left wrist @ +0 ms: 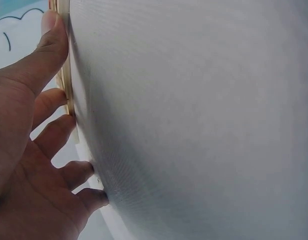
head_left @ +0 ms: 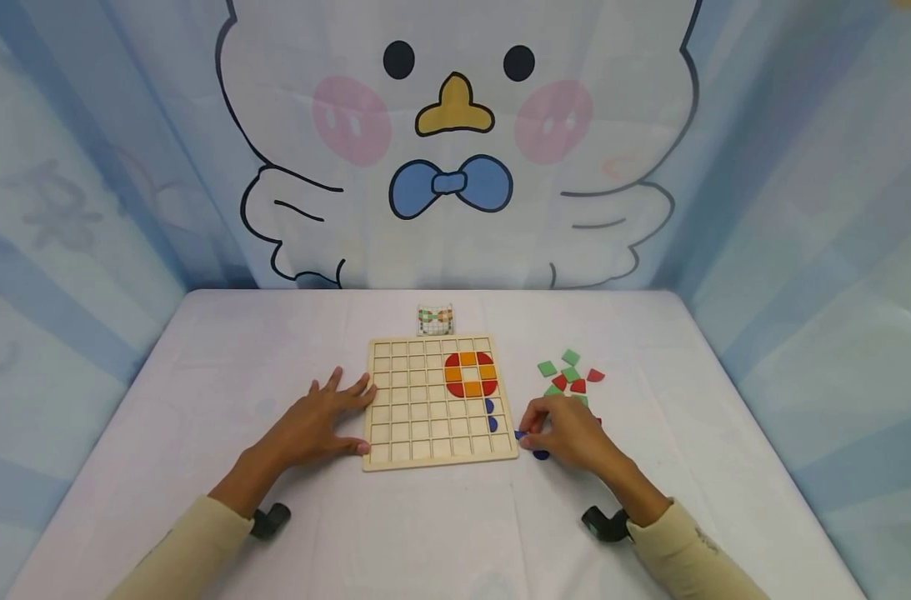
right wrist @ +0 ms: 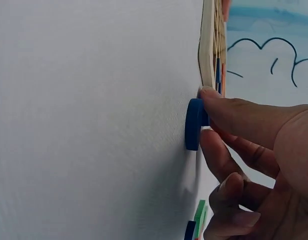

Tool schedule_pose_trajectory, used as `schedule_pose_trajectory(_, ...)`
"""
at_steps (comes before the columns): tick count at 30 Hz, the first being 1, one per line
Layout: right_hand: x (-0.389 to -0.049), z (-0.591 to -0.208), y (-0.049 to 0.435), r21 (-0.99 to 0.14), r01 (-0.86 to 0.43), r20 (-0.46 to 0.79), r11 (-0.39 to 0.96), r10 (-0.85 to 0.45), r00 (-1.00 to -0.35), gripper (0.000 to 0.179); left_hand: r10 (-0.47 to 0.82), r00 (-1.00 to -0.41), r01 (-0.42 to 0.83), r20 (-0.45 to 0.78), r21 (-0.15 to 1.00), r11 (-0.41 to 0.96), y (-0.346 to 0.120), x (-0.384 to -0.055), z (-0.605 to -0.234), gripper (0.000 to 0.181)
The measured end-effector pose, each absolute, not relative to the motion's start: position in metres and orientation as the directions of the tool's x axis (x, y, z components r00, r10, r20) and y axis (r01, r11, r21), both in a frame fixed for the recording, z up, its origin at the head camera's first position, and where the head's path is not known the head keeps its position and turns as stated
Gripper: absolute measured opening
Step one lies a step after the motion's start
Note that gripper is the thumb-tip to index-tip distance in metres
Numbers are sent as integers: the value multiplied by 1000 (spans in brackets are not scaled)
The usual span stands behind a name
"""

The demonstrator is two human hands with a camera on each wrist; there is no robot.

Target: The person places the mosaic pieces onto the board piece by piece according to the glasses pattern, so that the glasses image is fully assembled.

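Note:
A wooden grid board (head_left: pixel 417 433) lies on the table. My left hand (head_left: pixel 316 425) is spread, with its thumb and some fingertips touching the board's left edge. By the board's lower right edge, my right hand (head_left: pixel 568 433) pinches a small blue piece (head_left: pixel 520 434) between thumb and fingers; its full shape is hidden. Another blue piece (head_left: pixel 541 455) lies just under that hand. On the board, red quarter-round pieces and orange squares (head_left: pixel 467 359) form a ring at the upper right. Below them, two blue rounded pieces (head_left: pixel 489 406) sit in the right-hand cells.
Green diamond-like pieces (head_left: pixel 548 368) and red pieces (head_left: pixel 595 375) lie scattered right of the board, some partly behind my right hand. A small pattern card (head_left: pixel 435 319) stands behind the board's far edge. A printed curtain (head_left: pixel 455 242) hangs behind the white table (head_left: pixel 275 333).

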State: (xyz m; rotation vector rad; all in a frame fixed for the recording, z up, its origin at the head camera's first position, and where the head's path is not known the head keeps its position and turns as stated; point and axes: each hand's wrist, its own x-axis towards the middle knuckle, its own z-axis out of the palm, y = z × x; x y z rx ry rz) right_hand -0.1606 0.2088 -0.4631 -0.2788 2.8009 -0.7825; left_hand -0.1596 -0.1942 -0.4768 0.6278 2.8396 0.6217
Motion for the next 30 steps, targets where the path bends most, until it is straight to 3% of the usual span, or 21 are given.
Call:
schedule_pose_trajectory(8, -161, -463, 208, -565, -132, -147, 814, -257, -955, 20, 430, -900, 359, -77, 431, 828, -194, -160, -478, 93)
schedule_pose_trajectory(19, -166, -456, 196, -659, -247, -57, 711, -375, -925, 14, 414, -906, 340, -93, 425, 839, -193, -160, -478, 93)
schedule_pose_trajectory(30, -169, -457, 168, -650, -289, -121, 703, -472, -873, 15, 426, -901, 355, -81, 426, 832, -193, -160, -477, 94)
